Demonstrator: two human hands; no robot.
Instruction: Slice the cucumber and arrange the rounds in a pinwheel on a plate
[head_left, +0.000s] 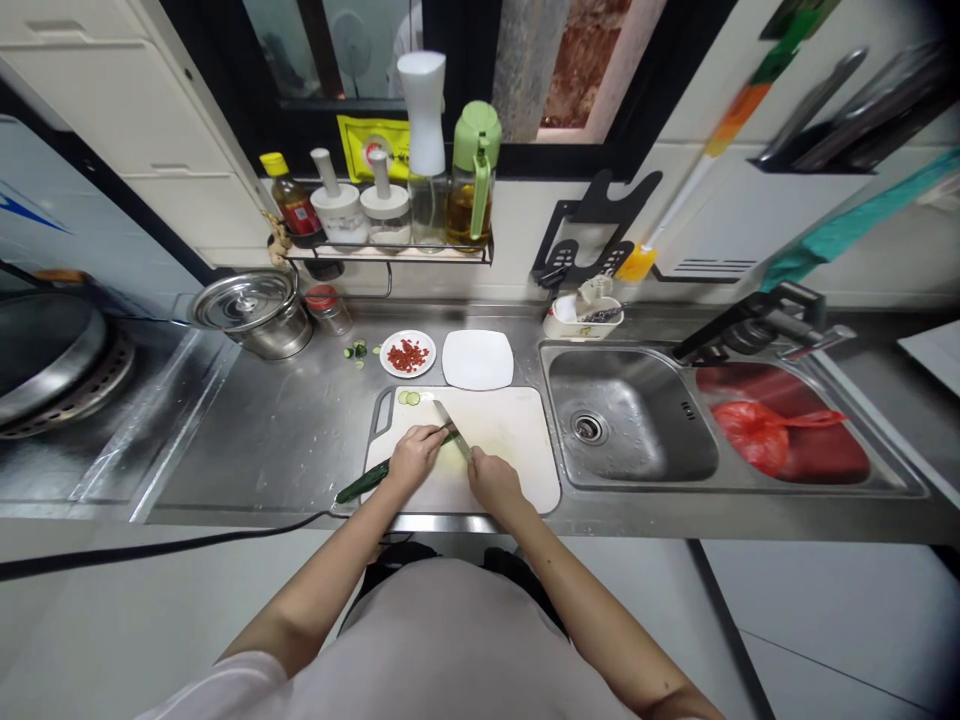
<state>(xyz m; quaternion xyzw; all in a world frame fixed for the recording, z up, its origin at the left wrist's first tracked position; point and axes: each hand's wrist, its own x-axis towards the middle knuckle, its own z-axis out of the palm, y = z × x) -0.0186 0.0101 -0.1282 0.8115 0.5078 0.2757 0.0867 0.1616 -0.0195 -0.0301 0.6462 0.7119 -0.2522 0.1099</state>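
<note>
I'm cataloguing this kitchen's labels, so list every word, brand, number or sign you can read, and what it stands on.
None can be read with certainty.
Yellow packet: printed, but too small and blurred.
Yellow-capped bottle: red label, too blurred.
Cutting board: faint corner mark, too small.

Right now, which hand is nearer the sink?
Right. The right hand holds the knife over the cutting board, to the left of the sink; the left hand is farther left, on the cucumber.
</note>
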